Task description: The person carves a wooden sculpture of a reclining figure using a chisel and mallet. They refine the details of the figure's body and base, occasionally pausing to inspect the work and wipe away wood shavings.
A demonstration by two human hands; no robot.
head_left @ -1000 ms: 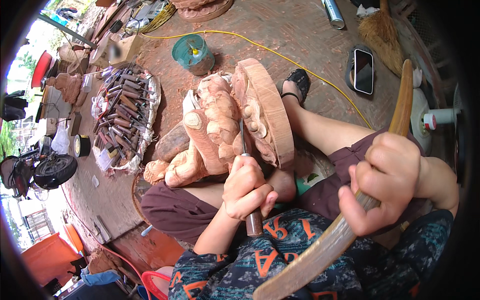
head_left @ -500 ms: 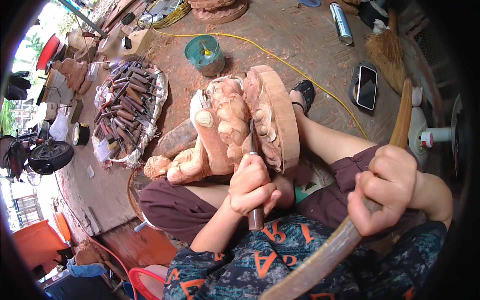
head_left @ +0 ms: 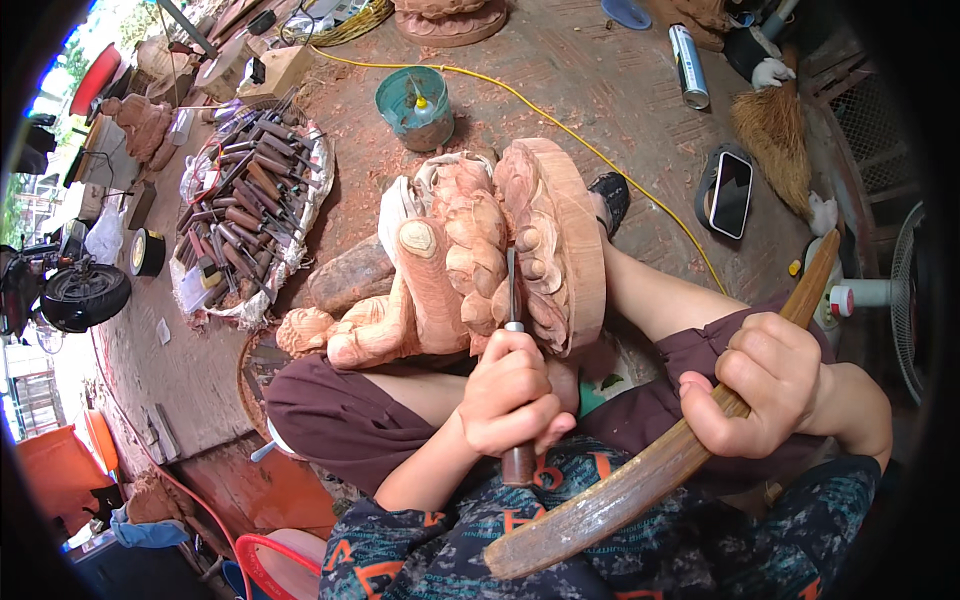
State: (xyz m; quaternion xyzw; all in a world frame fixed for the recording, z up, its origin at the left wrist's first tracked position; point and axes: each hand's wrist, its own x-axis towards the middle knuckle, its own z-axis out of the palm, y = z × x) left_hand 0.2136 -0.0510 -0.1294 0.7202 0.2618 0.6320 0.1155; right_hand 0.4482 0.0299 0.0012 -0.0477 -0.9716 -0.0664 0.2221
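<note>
My left hand is wrapped round the wooden handle of a carving chisel. The chisel's blade points away from me and reaches into the gap between the figure and the base of a wooden carving. This carving lies on its side in front of my lap, its small head to the left and its thick round base to the right. My right hand grips a long, curved wooden club at its middle. The club's broad end lies near the chisel's butt, apart from it.
Many wood-handled chisels lie on a sack at the left. A teal bucket stands beyond the carving, and a yellow cable crosses the floor. At the right are a phone, a broom, a spray can and a fan.
The club has swung so that its broad end sits further left, nearer the chisel's butt. My left hand and the chisel appear slightly lower in view, and the whole view has shifted a little.
</note>
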